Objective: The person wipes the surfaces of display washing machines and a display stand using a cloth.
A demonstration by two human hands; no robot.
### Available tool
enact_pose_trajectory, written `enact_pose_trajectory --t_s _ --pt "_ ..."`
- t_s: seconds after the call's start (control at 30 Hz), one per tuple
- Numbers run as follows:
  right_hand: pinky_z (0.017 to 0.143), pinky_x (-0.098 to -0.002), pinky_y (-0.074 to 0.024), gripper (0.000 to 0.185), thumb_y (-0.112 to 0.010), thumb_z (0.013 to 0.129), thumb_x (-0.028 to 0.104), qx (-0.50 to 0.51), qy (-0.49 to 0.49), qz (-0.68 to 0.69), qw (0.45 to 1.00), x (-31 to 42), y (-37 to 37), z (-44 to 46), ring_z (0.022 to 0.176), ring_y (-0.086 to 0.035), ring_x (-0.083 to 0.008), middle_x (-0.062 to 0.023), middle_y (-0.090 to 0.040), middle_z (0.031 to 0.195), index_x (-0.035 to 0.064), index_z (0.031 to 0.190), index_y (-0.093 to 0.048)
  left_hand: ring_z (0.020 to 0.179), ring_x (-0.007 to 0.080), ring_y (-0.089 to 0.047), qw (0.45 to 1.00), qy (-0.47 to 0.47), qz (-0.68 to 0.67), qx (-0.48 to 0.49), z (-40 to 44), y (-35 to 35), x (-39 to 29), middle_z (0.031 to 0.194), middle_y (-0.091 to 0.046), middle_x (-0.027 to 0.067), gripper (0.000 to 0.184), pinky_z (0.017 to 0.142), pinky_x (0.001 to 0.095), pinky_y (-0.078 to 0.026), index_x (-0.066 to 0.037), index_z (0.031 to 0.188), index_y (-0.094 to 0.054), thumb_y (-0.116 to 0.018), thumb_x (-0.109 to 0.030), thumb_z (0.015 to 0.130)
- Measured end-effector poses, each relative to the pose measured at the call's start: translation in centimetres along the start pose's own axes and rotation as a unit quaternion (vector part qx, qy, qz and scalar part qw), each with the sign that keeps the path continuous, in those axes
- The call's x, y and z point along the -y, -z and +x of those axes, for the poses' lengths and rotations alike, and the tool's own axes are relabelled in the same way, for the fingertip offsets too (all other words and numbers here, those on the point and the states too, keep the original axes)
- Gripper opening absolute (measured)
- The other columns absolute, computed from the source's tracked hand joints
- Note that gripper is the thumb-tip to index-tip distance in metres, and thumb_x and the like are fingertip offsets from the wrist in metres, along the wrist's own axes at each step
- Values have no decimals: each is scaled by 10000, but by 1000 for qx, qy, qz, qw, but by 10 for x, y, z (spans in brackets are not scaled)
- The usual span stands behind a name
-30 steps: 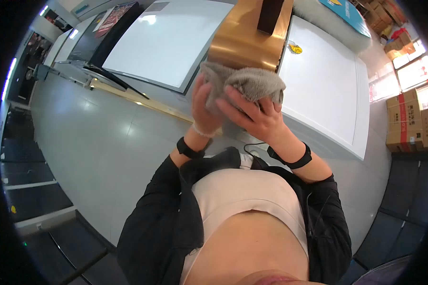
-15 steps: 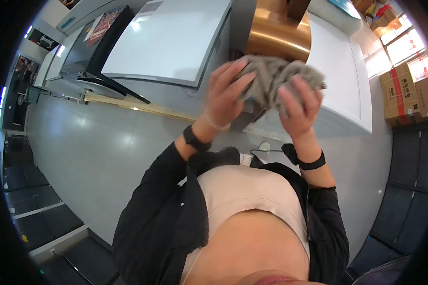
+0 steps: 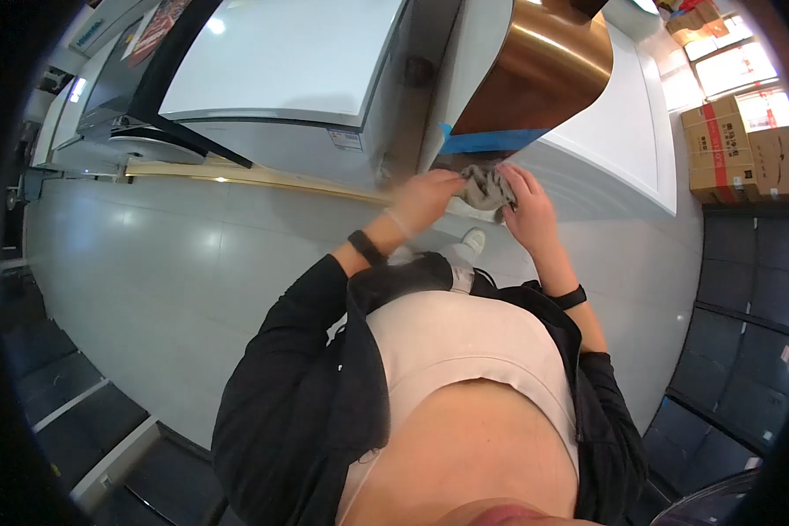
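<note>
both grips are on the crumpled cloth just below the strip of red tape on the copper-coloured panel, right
The tape is blue, not red, as the head view shows. The left grip and right grip are on the crumpled cloth, just below the strip on the copper-coloured panel.

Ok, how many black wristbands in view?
2: left wristband circles the forearm behind the left hand, right wristband the forearm behind the right hand; both hands hold the grey cloth.

Left hand (image 3: 426,200) near right hand (image 3: 531,210), fingers curled
</note>
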State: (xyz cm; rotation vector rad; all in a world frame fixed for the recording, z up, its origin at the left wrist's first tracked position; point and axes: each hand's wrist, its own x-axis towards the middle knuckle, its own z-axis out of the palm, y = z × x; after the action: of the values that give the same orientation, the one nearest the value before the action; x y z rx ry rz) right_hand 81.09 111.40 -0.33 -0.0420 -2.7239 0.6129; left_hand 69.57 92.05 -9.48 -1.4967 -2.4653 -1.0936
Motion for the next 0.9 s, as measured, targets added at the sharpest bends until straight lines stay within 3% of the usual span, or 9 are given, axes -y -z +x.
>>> enact_pose_trajectory --t_s 0.03,0.17,0.27,0.33,0.43,0.53,0.67,0.77,0.9 --pt "887 -424 -512 588 -690 730 -20 25 -62 55 996 10 6 0 1099 -588 -375 -96 -606 1242 138 1286 -583 1110 249 -610 996 63 -66 -5 -6 -1 1 1185 -646 99 296 960 391 -455 -108 1152 -686 -595 -99 871" --pt "911 -414 -530 615 -720 733 -48 -57 16 88 994 28 21 15 1143 -592 -383 -173 -585 1262 106 1297 -531 964 253 -655 898 336 -284 -21 4 18 3 1130 -656 109 259 870 346 -509 -61 1116 -656 -615 -52 861" --pt "925 -403 -534 562 -729 733 -80 -197 168 54 964 46 39 39 1150 -597 -361 -207 -568 1278 93 1237 -553 931 214 -655 836 217 -399 -308 34 35 -8 1118 -648 85 246 869 335 -516 -26 1087 -602 -605 27 847" --pt "938 -404 -532 529 -733 732 -93 -320 268 22 908 55 54 64 1161 -592 -353 -218 -560 1286 94 1198 -568 972 182 -639 807 130 -411 -404 65 82 -42 1125 -627 67 241 873 307 -508 -8 1059 -556 -591 77 836" --pt "875 -384 -505 438 -699 703 -58 -405 280 -34 870 68 68 95 1075 -609 -303 -147 -584 1304 168 1078 -678 964 176 -640 773 14 -436 -461 102 114 -56 1109 -632 73 242 869 298 -504 -15 1089 -582 -583 61 859" --pt "810 -354 -483 344 -672 743 12 -340 281 -124 889 55 64 110 953 -605 -241 -54 -609 1315 202 1029 -695 978 183 -649 892 89 -209 -390 103 94 -29 1105 -634 88 276 872 297 -501 -26 1146 -598 -557 46 883" --pt "759 -320 -471 258 -638 773 145 -266 306 -182 896 40 35 91 813 -555 -205 58 -627 1308 213 1014 -696 1087 366 -626 875 305 -329 -183 70 45 -28 1162 -642 208 314 909 385 -483 -33 1223 -589 -501 -38 922" --pt "809 -328 -494 246 -662 755 104 -171 309 -173 919 17 2 70 904 -605 -220 49 -644 1269 217 967 -711 1146 423 -567 895 223 -320 -218 38 2 -24 1227 -609 250 345 960 433 -451 -59 1263 -583 -494 -76 930" --pt "890 -320 -469 275 -648 747 139 -34 310 -165 936 -16 -48 40 989 -587 -182 86 -630 1285 218 1006 -694 1182 279 -587 938 234 -246 -63 16 -37 37 1251 -618 199 401 989 357 -445 33 1318 -490 -536 -82 937"
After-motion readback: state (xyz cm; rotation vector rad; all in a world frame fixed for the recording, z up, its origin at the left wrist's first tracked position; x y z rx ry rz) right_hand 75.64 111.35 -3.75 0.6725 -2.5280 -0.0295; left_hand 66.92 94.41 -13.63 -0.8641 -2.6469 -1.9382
